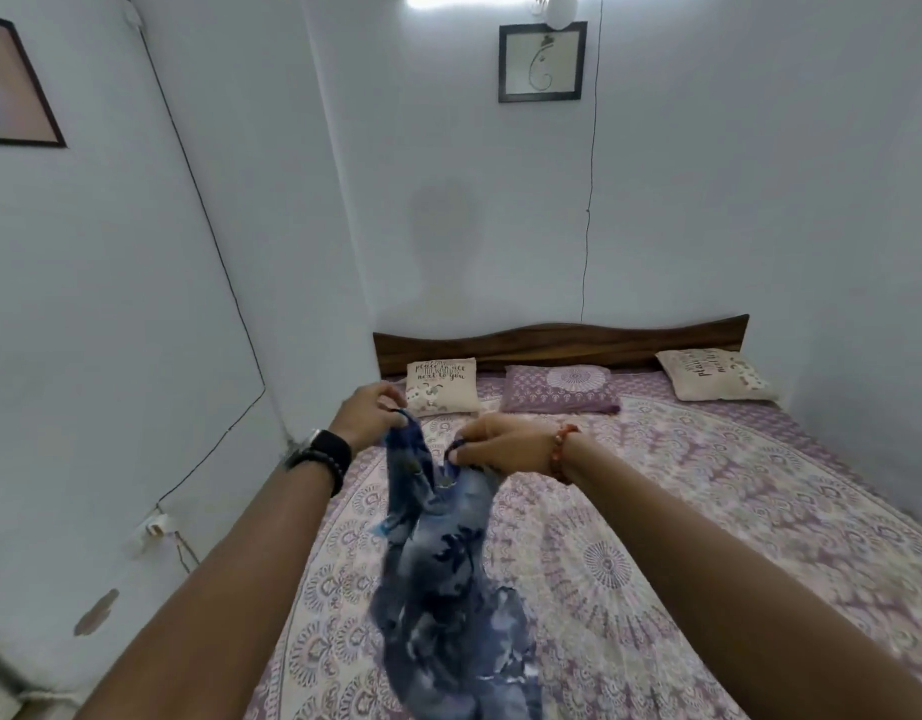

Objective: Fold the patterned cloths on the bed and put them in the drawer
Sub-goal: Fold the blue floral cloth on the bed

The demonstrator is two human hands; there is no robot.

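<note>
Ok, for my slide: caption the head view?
Both hands pinch a blue patterned cloth above the purple printed bedsheet.

The bed (708, 511) lies open across its middle and right, a broad flat stretch where a hand could pass. At the far end 3 pillows (560, 389) line the headboard (557, 341), and walls close in on the left (111, 330) and right (864, 304). Near the left edge the blue cloth (448, 589) hangs from both hands, blocking that strip.
</note>
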